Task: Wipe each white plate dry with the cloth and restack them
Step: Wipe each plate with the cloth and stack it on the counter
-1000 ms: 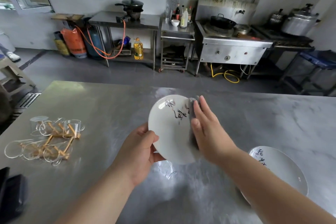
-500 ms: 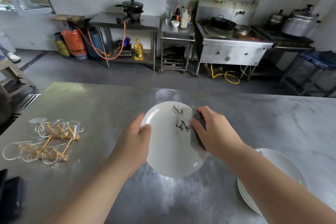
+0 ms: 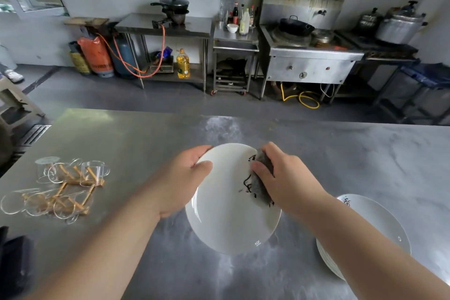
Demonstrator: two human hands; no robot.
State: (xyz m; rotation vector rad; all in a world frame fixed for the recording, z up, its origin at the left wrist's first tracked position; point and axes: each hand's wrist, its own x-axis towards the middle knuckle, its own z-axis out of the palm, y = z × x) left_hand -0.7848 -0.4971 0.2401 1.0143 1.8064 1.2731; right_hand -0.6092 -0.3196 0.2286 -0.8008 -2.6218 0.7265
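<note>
Left hand (image 3: 181, 185) grips plate (image 3: 229, 217); right hand (image 3: 285, 178) seemingly curls round cloth (image 3: 261, 178) atop it.

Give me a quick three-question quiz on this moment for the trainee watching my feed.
1. True or false: the left hand has its grip on the rim of the plate while the right hand presses the cloth against its face.
2. Where is the stack of plates? A) on the stove; B) on the table, to the person's right of the plate being wiped; C) beside the glasses on the left.
3. Fill in: the markings on the plate being wiped are ____ in colour.
Key: 1 true; 2 B; 3 black.
</note>
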